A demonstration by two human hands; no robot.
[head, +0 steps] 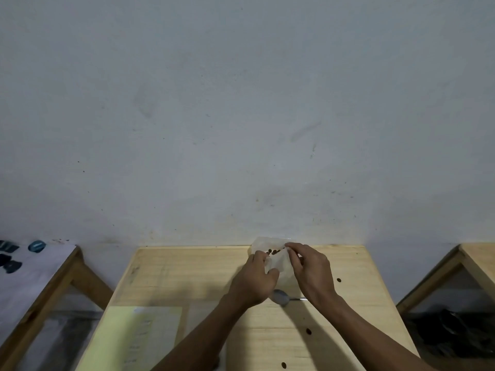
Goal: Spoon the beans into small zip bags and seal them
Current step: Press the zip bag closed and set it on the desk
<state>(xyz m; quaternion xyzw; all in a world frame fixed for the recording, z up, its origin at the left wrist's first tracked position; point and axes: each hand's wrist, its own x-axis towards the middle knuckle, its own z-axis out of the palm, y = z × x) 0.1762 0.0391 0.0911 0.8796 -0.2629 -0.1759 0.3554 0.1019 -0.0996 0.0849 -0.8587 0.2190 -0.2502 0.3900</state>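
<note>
Both hands, left hand (pixel 255 277) and right hand (pixel 308 266), pinched the small zip bag (pixel 278 259) above the surface (pixel 187 274), few beans (pixel 273 251) inside; thin, limp, light, probably slippery, best held at zip edge.

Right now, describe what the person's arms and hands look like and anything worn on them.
Both forearms enter from the bottom edge and are bare as far as the frame shows: no sleeves, gloves or watch in view. The left hand and the right hand show no rings or bands that can be made out, though the picture is dim and soft. Nails look short and unpainted as far as can be told.
</note>
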